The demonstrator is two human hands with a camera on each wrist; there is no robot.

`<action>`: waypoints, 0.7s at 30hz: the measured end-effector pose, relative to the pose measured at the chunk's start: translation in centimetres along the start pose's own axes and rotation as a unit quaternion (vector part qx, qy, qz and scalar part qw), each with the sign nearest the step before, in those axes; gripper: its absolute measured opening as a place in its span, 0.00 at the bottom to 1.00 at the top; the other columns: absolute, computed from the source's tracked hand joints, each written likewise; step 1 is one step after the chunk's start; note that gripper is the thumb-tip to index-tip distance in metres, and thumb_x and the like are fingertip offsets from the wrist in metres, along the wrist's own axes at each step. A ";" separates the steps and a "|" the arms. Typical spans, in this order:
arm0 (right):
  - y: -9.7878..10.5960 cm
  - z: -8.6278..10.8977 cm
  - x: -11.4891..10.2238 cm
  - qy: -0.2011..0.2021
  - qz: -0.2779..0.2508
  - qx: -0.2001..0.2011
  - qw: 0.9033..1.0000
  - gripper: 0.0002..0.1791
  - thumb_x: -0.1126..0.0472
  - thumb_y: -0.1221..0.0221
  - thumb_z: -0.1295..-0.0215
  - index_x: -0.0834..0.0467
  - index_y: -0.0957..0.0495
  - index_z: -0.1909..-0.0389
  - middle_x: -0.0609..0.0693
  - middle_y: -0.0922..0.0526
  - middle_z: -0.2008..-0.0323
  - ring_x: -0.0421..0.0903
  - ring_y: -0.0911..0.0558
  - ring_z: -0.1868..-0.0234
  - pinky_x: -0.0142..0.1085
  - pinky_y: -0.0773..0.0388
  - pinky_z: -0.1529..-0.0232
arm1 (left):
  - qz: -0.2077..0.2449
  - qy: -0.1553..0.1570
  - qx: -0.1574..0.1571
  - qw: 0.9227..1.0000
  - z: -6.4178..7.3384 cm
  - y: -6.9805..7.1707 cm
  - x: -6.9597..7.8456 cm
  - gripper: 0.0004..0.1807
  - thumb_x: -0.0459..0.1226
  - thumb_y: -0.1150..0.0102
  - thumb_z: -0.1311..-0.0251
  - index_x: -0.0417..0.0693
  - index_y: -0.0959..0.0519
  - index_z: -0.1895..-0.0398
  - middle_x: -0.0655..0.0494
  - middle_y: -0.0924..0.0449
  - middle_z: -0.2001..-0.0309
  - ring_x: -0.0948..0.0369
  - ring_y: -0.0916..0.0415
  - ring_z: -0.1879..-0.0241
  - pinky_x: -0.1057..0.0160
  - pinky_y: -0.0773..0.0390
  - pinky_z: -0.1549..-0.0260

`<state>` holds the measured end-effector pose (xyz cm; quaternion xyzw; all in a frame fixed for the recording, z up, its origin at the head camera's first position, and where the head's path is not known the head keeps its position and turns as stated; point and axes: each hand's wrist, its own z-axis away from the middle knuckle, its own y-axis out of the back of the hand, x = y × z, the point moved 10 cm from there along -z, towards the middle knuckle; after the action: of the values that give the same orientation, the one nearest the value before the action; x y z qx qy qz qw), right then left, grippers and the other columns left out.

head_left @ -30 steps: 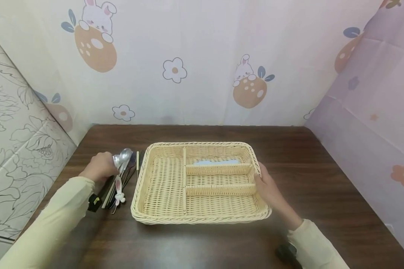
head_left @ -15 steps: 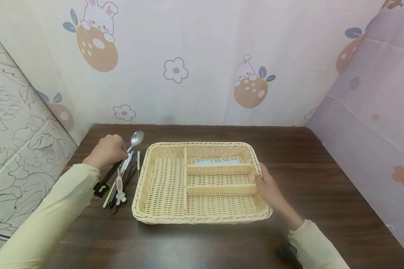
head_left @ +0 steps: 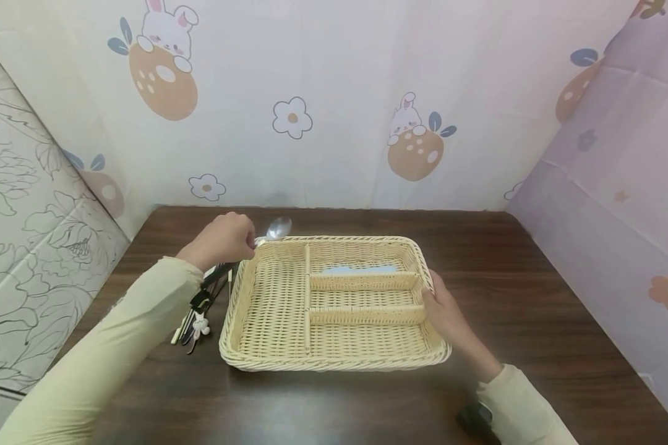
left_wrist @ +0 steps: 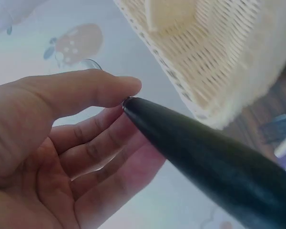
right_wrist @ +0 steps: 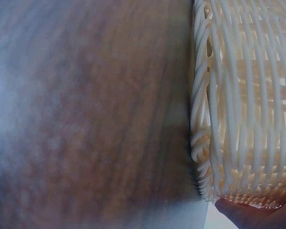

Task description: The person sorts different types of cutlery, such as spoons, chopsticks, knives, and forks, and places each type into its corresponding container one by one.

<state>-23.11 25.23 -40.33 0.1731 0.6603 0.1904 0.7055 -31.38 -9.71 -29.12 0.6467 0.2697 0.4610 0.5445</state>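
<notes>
My left hand (head_left: 222, 238) pinches a spoon between thumb and fingers, its silver bowl (head_left: 279, 228) pointing away over the basket's far left corner. In the left wrist view the spoon's black handle (left_wrist: 195, 143) slants back past the fingers. A cream wicker basket (head_left: 273, 303) with one wide left compartment and three narrow right ones lies in front of me. On its right side, my right hand (head_left: 451, 315) grips the rim, thumb on top. Only part of that thumb (right_wrist: 250, 214) shows below the weave in the right wrist view.
Left of the basket lies a pile of cutlery, partly hidden by my left arm, including a piece with a white bunny figure (head_left: 200, 324). A pale bluish-white thing (head_left: 359, 270) lies in the basket's back right compartment. Patterned curtains (head_left: 334, 154) bound the dark wooden table (head_left: 323, 408).
My left hand has lifted the spoon out of the cutlery pile and carried it right, to the basket's far left corner. The right hand and the basket have stayed in place.
</notes>
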 end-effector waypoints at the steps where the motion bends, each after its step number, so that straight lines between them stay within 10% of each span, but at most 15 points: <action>1: 0.0 0.0 0.0 -0.001 0.000 0.000 1.000 0.30 0.60 0.66 0.24 0.61 0.62 0.26 0.71 0.42 0.34 0.63 0.34 0.38 0.56 0.43 0.37 | -0.001 -0.004 -0.001 1.000 -0.3 -0.1 0.5 0.14 0.26 0.46 0.63 0.50 0.36 0.92 0.61 0.44 0.89 0.65 0.50 0.86 0.66 0.46 0.86; 21: -0.1 0.1 0.2 0.005 -0.016 -0.005 1.000 0.30 0.58 0.66 0.24 0.59 0.62 0.26 0.70 0.43 0.33 0.64 0.31 0.41 0.55 0.38 0.40 | -0.016 -0.132 -0.019 0.991 -4.3 -2.5 12.4 0.18 0.26 0.44 0.60 0.53 0.39 0.91 0.63 0.46 0.88 0.64 0.49 0.84 0.67 0.44 0.82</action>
<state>-23.00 25.24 -40.52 0.1578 0.6654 0.1833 0.7062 -29.52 3.44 -27.81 0.6869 0.1973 0.3679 0.5949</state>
